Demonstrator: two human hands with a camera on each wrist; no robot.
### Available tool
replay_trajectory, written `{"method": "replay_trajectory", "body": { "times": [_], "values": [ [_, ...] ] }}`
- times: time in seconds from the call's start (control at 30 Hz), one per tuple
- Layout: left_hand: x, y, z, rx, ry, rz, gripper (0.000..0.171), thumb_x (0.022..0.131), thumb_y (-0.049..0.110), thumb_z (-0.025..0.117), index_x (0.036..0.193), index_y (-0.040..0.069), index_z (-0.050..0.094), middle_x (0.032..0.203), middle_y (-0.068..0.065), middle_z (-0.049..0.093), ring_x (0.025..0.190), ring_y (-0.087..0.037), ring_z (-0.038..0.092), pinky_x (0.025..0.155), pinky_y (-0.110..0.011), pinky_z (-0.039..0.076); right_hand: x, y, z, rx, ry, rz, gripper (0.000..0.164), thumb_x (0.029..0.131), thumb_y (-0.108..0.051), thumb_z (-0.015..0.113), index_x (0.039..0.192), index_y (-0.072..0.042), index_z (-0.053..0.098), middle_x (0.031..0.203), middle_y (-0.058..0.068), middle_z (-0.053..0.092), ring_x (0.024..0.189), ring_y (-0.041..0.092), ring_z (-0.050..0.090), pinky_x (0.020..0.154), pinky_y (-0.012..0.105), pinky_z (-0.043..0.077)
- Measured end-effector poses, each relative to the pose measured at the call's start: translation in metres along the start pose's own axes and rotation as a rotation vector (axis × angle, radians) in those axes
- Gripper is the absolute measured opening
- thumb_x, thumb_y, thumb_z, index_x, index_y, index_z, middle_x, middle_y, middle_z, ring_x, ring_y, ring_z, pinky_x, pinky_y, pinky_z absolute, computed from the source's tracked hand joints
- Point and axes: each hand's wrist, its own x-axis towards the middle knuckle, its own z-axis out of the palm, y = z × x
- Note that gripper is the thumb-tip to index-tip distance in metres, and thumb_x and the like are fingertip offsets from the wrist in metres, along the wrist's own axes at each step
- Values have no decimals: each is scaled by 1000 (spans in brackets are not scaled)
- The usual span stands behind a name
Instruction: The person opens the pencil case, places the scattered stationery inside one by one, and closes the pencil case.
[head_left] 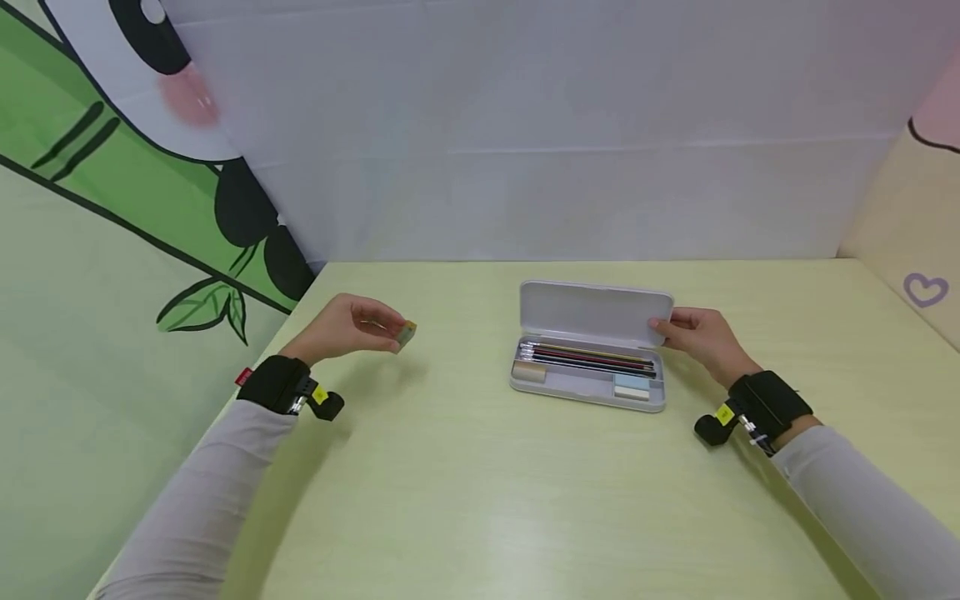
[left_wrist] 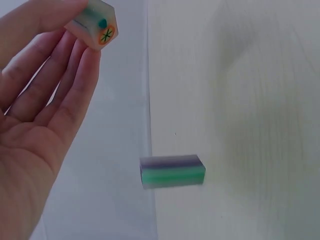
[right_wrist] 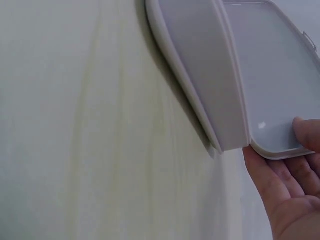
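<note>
Thumb and fingertips of my left hand (head_left: 358, 323) pinch a small printed eraser (head_left: 407, 334) above the left side of the table. In the left wrist view an orange round picture shows on the end of this eraser (left_wrist: 102, 30). An open light grey pencil case (head_left: 566, 387) lies right of centre, its lid (head_left: 585, 308) raised at the back. My right hand (head_left: 705, 337) grips the lid's right edge, thumb on the inner face and fingers behind. Inside the case lie several pencils (head_left: 588, 358), a beige block (head_left: 529, 372) and a blue and white eraser (head_left: 632, 387).
A pale wooden table (head_left: 465, 483) meets a white wall sheet (head_left: 525, 200) at the back. Painted panels stand at left and right. In the left wrist view a blurred green and grey block (left_wrist: 172, 172) overlaps the table's edge line. Both wrists wear black camera straps (head_left: 772, 407).
</note>
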Motion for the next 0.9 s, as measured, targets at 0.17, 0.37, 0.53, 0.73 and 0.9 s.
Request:
{"method": "replay_trajectory", "body": {
  "times": [0.17,0.37,0.53,0.73,0.9],
  "values": [
    [14,17,11,11,-39,24,37,75,11,81,108,2,70,113,-19,69,93,-12,71,82,-27,58,1,-1,0,10,-2,0,61,95,-37,58,139,3,46,141,27,47,85,-15,59,85,15,53],
    [32,38,29,7,-97,111,33,75,4,80,106,0,71,110,-19,70,93,-19,71,84,-29,58,-2,-4,0,5,2,-1,60,95,-36,59,138,4,48,140,26,49,85,-14,59,84,15,54],
    [46,54,51,2,-186,182,31,74,1,79,104,0,71,109,-19,70,93,-24,71,83,-31,58,-10,-7,6,14,20,1,59,94,-35,60,137,5,49,138,23,52,84,-14,60,84,15,54],
    [53,68,71,5,-251,204,30,74,1,78,104,0,72,108,-17,71,90,-22,71,83,-31,58,-21,-10,15,16,34,11,58,95,-34,59,137,5,48,140,28,48,84,-15,59,84,15,54],
    [56,79,87,-6,-296,264,30,73,0,79,102,-2,72,104,-18,72,88,-18,70,82,-30,58,-31,-10,21,19,47,19,58,95,-34,58,138,4,47,141,28,47,84,-15,58,84,15,53]
  ]
}}
